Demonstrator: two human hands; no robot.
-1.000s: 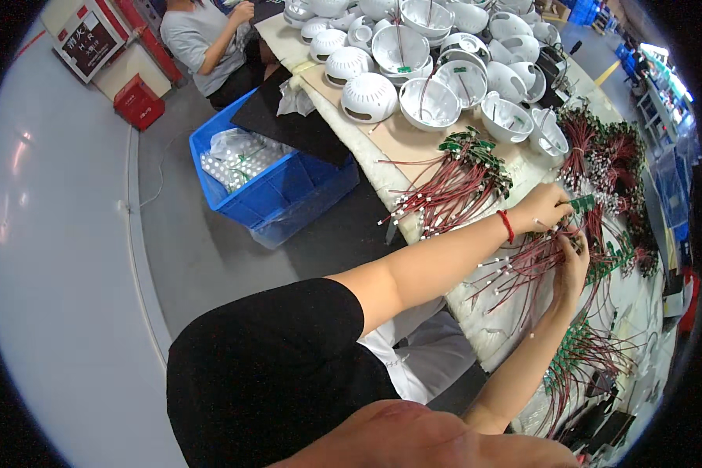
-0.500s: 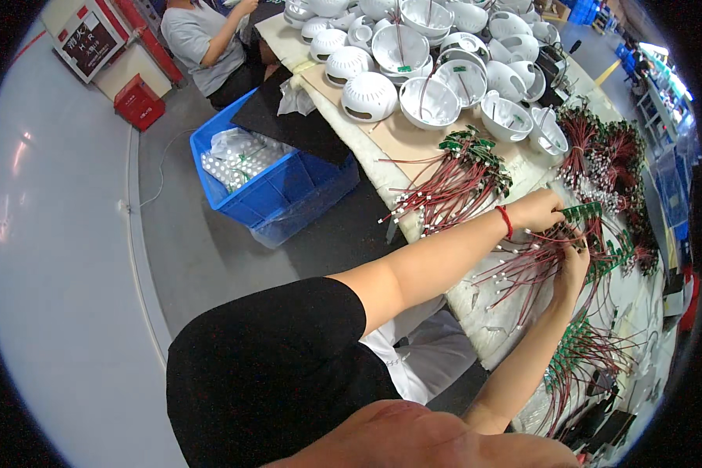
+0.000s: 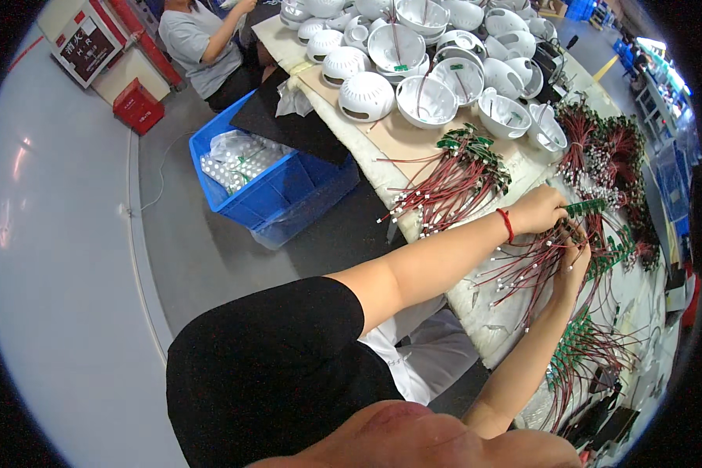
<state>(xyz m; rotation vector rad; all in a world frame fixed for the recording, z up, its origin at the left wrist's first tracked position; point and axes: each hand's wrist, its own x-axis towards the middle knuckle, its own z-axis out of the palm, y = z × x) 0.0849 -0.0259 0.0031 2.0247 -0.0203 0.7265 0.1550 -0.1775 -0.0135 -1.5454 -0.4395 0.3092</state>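
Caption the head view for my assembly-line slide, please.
Both hands, left hand and right hand, sort red wire bundle beside white housings.

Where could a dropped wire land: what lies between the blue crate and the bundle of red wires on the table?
In the head view, between blue crate and wire bundle: a black sheet and the table's padded edge.

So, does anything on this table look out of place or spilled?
Nothing is spilled or broken. Both hands, left hand and right hand, work in a bundle of red wires. The only oddity: another wire bundle lies with its ends over the table edge.
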